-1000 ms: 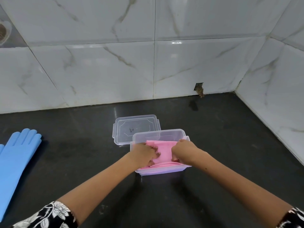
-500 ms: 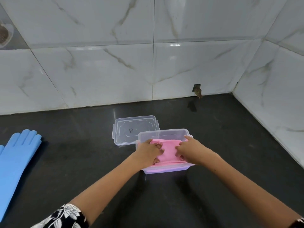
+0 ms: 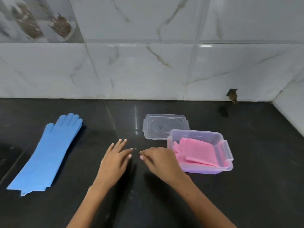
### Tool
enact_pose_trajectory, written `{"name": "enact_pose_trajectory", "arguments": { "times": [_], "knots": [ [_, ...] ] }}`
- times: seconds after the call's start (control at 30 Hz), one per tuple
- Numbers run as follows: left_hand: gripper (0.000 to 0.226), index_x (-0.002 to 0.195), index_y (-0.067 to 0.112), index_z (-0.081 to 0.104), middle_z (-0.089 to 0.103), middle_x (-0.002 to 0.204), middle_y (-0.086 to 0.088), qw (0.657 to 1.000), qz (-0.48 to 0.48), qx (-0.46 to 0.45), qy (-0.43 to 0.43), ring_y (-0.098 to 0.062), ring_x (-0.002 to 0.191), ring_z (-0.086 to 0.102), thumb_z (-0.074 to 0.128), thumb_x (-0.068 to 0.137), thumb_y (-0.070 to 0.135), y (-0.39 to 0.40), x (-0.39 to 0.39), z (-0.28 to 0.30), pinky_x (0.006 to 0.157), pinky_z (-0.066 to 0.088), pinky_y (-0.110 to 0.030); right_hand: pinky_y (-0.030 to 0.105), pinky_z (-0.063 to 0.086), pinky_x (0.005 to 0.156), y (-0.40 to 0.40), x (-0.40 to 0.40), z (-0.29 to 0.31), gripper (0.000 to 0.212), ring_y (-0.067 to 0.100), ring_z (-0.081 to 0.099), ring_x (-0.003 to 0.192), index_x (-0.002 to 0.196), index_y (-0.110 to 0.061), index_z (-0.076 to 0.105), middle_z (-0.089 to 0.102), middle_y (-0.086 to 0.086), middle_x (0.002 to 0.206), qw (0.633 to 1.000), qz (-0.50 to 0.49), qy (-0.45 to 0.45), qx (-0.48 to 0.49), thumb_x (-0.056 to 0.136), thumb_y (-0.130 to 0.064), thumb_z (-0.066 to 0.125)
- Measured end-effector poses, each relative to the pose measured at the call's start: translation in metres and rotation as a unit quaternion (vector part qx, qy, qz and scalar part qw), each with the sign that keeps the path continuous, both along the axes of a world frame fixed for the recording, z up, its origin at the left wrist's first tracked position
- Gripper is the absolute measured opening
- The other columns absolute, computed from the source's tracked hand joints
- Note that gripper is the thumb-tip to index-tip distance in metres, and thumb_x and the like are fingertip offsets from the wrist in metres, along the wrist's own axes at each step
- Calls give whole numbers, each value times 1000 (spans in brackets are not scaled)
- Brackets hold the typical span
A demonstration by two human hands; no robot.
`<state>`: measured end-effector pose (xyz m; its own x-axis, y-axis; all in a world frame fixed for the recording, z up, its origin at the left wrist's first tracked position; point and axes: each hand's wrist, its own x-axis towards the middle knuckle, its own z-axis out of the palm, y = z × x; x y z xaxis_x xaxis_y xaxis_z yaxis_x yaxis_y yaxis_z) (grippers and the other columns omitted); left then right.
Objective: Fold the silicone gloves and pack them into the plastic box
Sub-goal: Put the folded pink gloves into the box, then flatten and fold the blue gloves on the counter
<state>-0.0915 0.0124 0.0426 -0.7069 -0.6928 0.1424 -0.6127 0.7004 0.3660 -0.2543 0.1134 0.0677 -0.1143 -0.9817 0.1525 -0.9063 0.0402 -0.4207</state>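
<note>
Pink glove (image 3: pixel 195 152) lies boxed, just beside right hand (image 3: pixel 160 160).

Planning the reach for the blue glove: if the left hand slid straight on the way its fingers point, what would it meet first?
Probably nothing soon: the left hand points up-right over bare counter, passing left of the lid, not toward the blue glove.

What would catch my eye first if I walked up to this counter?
Probably the long blue glove, lying flat on the left of the dark counter. Next, the pink glove folded inside the clear plastic box on the right, its lid lying just behind. Both hands hover empty between them.
</note>
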Motion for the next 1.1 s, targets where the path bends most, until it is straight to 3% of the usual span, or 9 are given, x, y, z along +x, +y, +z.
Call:
{"name": "enact_pose_trajectory", "arguments": {
  "times": [0.23, 0.43, 0.57, 0.63, 0.73, 0.8, 0.87, 0.93, 1.1],
  "knots": [
    [38, 134, 23, 52, 25, 156, 1, 997, 67, 28, -24, -13, 146, 12, 44, 98, 34, -70, 101, -31, 119, 7, -29, 29, 49, 73, -80, 82, -49, 25, 17, 64, 96, 104, -28, 66, 71, -8, 102, 999, -14, -3, 31, 91, -38, 47],
    [44, 141, 21, 42, 21, 157, -3, 991, 122, 48, -19, -20, 147, 13, 39, 100, 34, -149, 168, -48, 118, 15, -37, 28, 50, 74, -156, 158, -72, 25, 11, 64, 96, 111, -27, 66, 70, -10, 105, 991, -98, -82, 32, 91, -34, 53],
    [39, 136, 16, 50, 22, 156, -14, 981, 189, 43, 2, -27, 146, 15, 42, 99, 28, -185, 198, -54, 117, 21, -39, 27, 51, 72, -201, 200, -74, 27, 12, 65, 89, 110, -22, 67, 72, -7, 98, 977, -154, -139, 41, 91, -36, 54],
    [34, 129, 17, 57, 24, 154, -19, 973, 222, 53, 14, -30, 145, 17, 46, 98, 23, -198, 207, -56, 115, 25, -41, 27, 49, 68, -222, 215, -72, 29, 16, 66, 85, 102, -17, 69, 73, -3, 90, 967, -185, -168, 48, 89, -40, 57],
    [29, 122, 15, 62, 35, 148, -20, 961, 261, 72, 46, -33, 136, 33, 49, 96, 15, -210, 210, -53, 105, 41, -44, 26, 39, 51, -244, 229, -67, 40, 19, 54, 52, 61, -13, 54, 56, 3, 56, 946, -226, -224, 54, 87, -44, 60],
    [30, 121, 9, 61, 47, 138, -20, 957, 270, 70, 74, -33, 124, 46, 51, 94, 8, -219, 211, -51, 99, 47, -42, 29, 46, 51, -255, 234, -65, 44, 24, 60, 52, 58, -7, 51, 56, 9, 54, 930, -242, -268, 59, 85, -38, 65],
    [29, 117, 5, 64, 55, 126, -18, 953, 275, 80, 102, -30, 111, 55, 53, 91, 0, -227, 212, -51, 95, 49, -36, 38, 58, 63, -262, 236, -62, 29, 26, 68, 64, 76, 0, 65, 69, 13, 69, 916, -251, -309, 60, 83, -27, 69],
    [28, 111, 5, 67, 58, 117, -16, 946, 285, 99, 121, -25, 99, 59, 55, 87, -5, -235, 215, -51, 87, 48, -27, 40, 60, 66, -266, 237, -61, 15, 20, 70, 65, 84, -3, 69, 72, 9, 76, 900, -257, -348, 60, 83, -18, 71],
    [25, 101, 5, 71, 62, 105, -11, 942, 263, 123, 170, -13, 79, 57, 67, 79, -5, -234, 208, -44, 69, 43, -7, 25, 58, 53, -257, 225, -59, 4, 13, 68, 63, 86, -8, 69, 71, 6, 77, 864, -261, -430, 31, 83, -10, 69]
  ]
}}
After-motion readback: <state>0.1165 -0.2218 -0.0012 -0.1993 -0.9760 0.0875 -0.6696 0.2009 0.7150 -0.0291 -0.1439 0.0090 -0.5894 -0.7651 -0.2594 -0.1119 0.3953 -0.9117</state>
